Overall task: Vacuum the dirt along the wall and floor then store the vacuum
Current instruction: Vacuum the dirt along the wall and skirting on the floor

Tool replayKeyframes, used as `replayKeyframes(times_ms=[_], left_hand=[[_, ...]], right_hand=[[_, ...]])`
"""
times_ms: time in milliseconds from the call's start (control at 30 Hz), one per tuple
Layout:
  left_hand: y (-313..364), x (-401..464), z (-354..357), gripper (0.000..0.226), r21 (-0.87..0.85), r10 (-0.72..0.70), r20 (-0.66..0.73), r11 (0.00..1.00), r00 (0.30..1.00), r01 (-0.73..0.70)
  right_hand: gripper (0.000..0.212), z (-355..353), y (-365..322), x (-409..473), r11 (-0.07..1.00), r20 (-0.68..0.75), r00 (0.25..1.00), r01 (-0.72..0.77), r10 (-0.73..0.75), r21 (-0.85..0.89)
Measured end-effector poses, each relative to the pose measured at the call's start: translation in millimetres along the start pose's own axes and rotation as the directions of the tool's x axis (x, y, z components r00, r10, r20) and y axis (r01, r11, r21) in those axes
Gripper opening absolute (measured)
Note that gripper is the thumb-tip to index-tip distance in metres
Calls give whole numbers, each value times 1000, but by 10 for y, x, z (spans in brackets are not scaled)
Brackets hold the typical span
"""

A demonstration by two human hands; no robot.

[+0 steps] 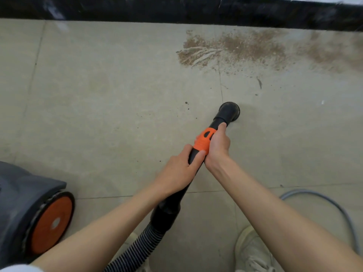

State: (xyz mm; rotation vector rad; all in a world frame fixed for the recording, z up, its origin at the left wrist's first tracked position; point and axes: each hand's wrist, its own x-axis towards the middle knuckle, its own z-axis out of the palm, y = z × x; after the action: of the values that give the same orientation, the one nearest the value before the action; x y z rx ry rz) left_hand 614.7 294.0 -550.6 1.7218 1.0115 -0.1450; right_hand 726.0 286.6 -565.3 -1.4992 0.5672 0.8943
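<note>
A black vacuum wand with an orange collar (pixel 204 140) points away from me, and its round nozzle (pixel 229 111) sits on the tiled floor. My right hand (pixel 218 145) grips the wand at the orange collar. Just behind it, my left hand (pixel 180 169) grips the black tube. A ribbed black hose (pixel 135 250) runs back from the wand toward me. Brown dirt (pixel 245 48) is spread over the floor along the black baseboard (pixel 176 10), beyond the nozzle and to its right. The grey vacuum body with an orange wheel (pixel 49 222) stands at lower left.
A grey cable (pixel 334 205) loops across the floor at lower right. My pale shoe (pixel 253 252) stands near the bottom edge. Small dark crumbs (pixel 186 104) lie left of the nozzle. Pale floor tiles (pixel 98 95) stretch to the left.
</note>
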Motion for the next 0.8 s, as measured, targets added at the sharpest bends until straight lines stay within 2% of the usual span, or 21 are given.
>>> replayKeyframes(times_ms=[167, 500, 800], left_hand=[[22, -47, 78, 29, 44, 4, 39, 999, 999, -5], [-262, -168, -277, 29, 12, -69, -198, 997, 978, 73], [-563, -568, -354, 26, -23, -139, -253, 990, 957, 137]], right_hand=[[49, -138, 58, 5, 999, 18, 1000, -11, 11, 41], [51, 452, 302, -181, 990, 259, 962, -57, 89, -128], [55, 489, 721, -395, 962, 334, 922, -111, 194, -251]])
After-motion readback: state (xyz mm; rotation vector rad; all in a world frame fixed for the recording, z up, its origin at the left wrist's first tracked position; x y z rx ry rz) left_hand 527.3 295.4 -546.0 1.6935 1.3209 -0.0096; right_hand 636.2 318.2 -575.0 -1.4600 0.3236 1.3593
